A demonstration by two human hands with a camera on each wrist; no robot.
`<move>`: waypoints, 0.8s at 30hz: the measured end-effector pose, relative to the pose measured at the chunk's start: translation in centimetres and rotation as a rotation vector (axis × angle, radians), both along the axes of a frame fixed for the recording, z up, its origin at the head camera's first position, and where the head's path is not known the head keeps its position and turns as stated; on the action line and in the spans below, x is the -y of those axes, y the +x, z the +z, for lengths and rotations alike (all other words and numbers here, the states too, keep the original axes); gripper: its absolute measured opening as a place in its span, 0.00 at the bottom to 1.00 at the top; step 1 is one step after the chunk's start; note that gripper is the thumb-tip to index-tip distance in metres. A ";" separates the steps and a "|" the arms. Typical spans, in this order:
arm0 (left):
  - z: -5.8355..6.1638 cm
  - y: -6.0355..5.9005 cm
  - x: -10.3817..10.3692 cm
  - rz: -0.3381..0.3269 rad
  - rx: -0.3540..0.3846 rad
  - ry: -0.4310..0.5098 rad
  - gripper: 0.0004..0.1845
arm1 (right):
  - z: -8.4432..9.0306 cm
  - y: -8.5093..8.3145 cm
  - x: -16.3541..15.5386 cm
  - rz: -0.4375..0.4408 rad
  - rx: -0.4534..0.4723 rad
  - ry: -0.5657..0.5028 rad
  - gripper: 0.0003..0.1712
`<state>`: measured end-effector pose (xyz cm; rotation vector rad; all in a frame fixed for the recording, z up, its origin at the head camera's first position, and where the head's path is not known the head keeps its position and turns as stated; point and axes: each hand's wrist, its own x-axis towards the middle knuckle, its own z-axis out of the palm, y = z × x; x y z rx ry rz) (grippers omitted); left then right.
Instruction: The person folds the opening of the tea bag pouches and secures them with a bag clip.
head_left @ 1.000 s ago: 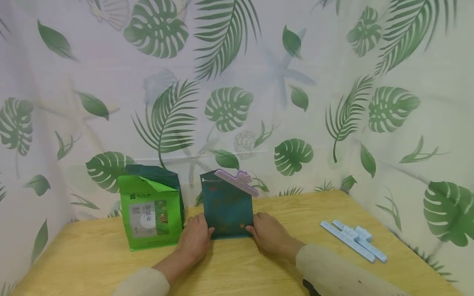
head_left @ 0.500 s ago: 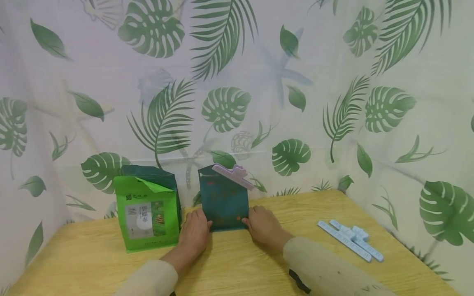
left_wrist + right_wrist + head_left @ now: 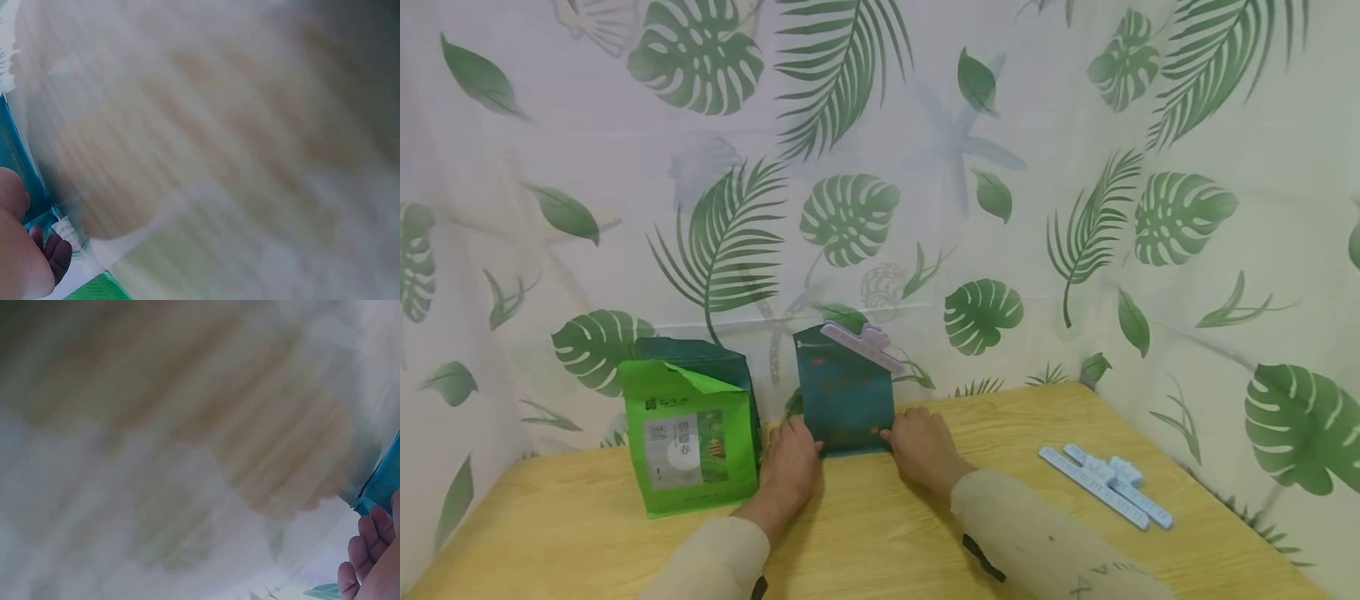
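Teal pouch [image 3: 844, 400] upright on table [image 3: 880, 533], purple clip [image 3: 863, 345] on top, left hand [image 3: 790, 467] and right hand [image 3: 921, 443] gripping its lower corners

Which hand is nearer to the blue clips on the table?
Right. The right hand is at the teal bag, on the blue clips' side; the left hand is beyond the bag.

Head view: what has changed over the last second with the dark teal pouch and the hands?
Both hands, left hand and right hand, have slid the upright dark teal pouch further back towards the curtain, still holding its lower corners. The lilac clip stays on top; green bag and blue clips unmoved.
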<state>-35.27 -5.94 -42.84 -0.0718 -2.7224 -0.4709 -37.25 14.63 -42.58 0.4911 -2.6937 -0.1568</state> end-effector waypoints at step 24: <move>-0.1 1.7 0.4 -0.069 -0.002 -0.090 0.17 | -0.1 0.7 1.5 0.064 0.076 -0.173 0.20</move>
